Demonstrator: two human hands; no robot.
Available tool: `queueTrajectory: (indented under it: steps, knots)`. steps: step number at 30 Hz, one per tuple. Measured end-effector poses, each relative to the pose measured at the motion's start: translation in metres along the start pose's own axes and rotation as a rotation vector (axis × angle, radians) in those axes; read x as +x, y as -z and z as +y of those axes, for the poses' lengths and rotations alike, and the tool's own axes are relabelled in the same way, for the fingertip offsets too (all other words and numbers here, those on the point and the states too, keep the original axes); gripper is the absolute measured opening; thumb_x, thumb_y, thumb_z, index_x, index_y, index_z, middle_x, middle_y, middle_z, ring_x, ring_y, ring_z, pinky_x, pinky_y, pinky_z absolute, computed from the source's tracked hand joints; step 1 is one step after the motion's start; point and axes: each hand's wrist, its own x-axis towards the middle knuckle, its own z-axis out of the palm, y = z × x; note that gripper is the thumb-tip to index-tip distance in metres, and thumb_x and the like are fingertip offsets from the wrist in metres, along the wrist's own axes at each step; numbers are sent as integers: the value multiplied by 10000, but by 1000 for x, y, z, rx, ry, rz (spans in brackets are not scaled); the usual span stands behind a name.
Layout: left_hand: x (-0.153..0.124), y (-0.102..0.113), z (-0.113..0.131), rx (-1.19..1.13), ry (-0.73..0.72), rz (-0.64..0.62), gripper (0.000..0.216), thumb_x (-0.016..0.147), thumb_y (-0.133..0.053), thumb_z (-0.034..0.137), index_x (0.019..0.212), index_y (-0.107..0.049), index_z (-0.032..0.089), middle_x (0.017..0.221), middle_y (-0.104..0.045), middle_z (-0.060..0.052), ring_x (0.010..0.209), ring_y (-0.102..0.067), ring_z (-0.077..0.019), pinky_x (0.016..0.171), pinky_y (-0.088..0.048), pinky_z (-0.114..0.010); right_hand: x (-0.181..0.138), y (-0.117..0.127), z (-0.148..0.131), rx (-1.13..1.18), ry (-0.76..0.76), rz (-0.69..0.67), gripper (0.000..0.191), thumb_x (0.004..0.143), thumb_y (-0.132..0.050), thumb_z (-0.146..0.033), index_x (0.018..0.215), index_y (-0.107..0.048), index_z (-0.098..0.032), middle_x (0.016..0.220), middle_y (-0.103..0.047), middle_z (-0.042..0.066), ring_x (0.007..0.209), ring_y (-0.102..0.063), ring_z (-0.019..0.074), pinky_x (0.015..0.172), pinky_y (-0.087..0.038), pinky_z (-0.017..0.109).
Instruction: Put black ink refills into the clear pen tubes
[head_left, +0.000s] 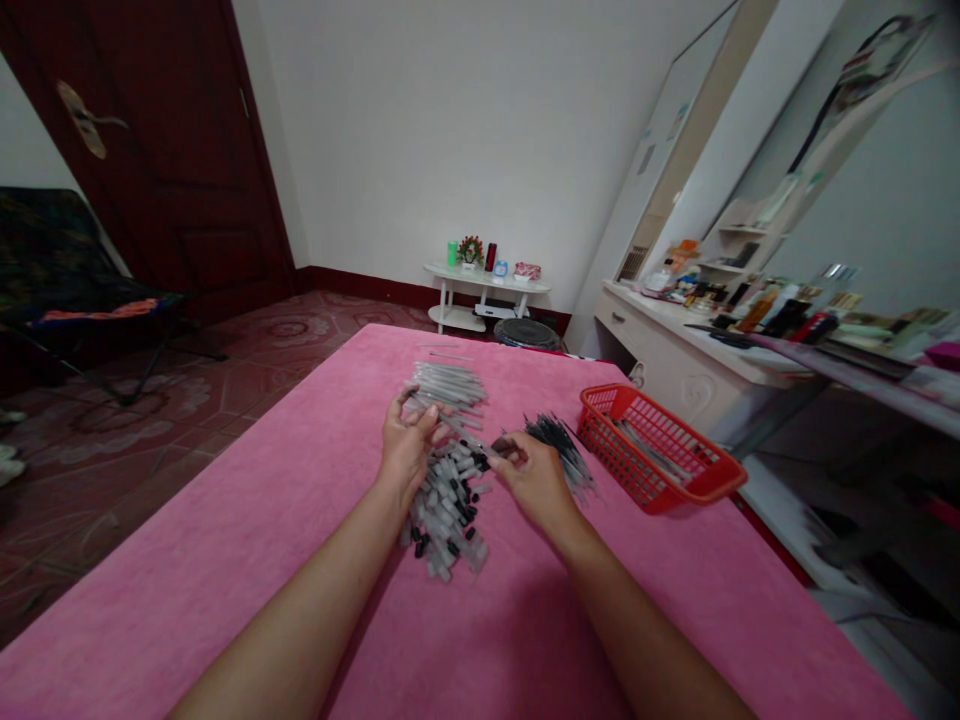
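A clear pen barrel (456,426) slants between my two hands above the table. Its upper end is in the closed fingers of my left hand (407,445). My right hand (531,480) pinches at its other end, where a small dark part shows; the fingers partly hide it. Below my hands lies a heap of pen caps (442,510), frosted clear with some black pieces. Beyond my left hand is a stack of clear pen barrels (450,382). Thin dark pen refills (556,445) lie in a bundle to the right of my right hand.
A red plastic basket (626,462) with several pens (652,450) inside stands on the right of the pink-covered table (247,520). A dressing table (675,345) crowded with bottles is at the right. A folding chair (82,290) stands at the left by the door.
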Motion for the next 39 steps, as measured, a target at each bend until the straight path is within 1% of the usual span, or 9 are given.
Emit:
queueTrajectory:
  steps: [5,12,18,21,24,29,34,36,39]
  knots:
    - [-6,-5,-2,15,10,0,619,606,-752,183,1137,-440,244,783,-651,11,699,-671,-140,572,-536,-223,-1,1,-2,-34,31,1,103,729,-596,-214,809,-642,-167,739,-642,10,638,-539,125,593,-392,219]
    - [-12,-9,-7,99,15,-23,583,600,-756,216,1075,-418,232,754,-640,20,701,-671,-155,618,-567,-297,-1,2,-2,-139,98,45,67,758,-584,-216,785,-628,-174,752,-636,17,647,-535,132,610,-376,229]
    - [-15,-11,-10,129,27,-53,531,581,-755,223,986,-413,226,657,-553,84,618,-634,-112,620,-577,-322,-3,7,-7,-233,108,73,61,741,-560,-167,713,-614,-166,735,-627,31,668,-529,143,606,-353,237]
    - [-18,-13,-11,130,21,-79,500,579,-750,212,960,-425,224,627,-473,109,614,-622,-101,617,-581,-316,-3,6,-2,-140,31,55,74,722,-549,-171,710,-622,-163,690,-617,23,637,-526,140,579,-355,236]
    - [-20,-13,-10,136,33,-117,497,576,-753,221,946,-422,221,657,-480,97,651,-641,-123,604,-580,-302,0,5,3,77,-113,7,84,680,-561,-203,714,-624,-158,611,-582,3,555,-504,127,514,-353,228]
    - [-23,-15,-2,142,44,-226,479,601,-748,226,934,-404,235,657,-480,90,703,-664,-166,559,-568,-277,2,14,2,498,-426,-214,171,588,-641,-293,628,-564,-145,469,-476,-34,384,-403,86,386,-313,218]
    - [-24,-17,3,174,17,-313,463,627,-743,254,927,-390,236,715,-530,67,668,-668,-161,540,-557,-260,3,25,2,647,-599,-340,249,534,-714,-295,638,-573,-119,501,-497,-23,408,-420,71,401,-348,209]
    - [-24,-17,1,174,17,-316,481,615,-753,266,930,-391,234,742,-560,48,668,-667,-163,552,-559,-268,3,24,3,610,-574,-347,249,559,-702,-307,666,-572,-124,525,-513,-21,423,-434,76,417,-357,213]
    - [-29,-21,-5,196,41,-343,471,594,-768,262,928,-440,219,742,-585,26,644,-655,-156,568,-554,-275,2,18,2,391,-350,-294,175,648,-635,-303,654,-574,-139,551,-536,-15,472,-466,93,467,-371,217]
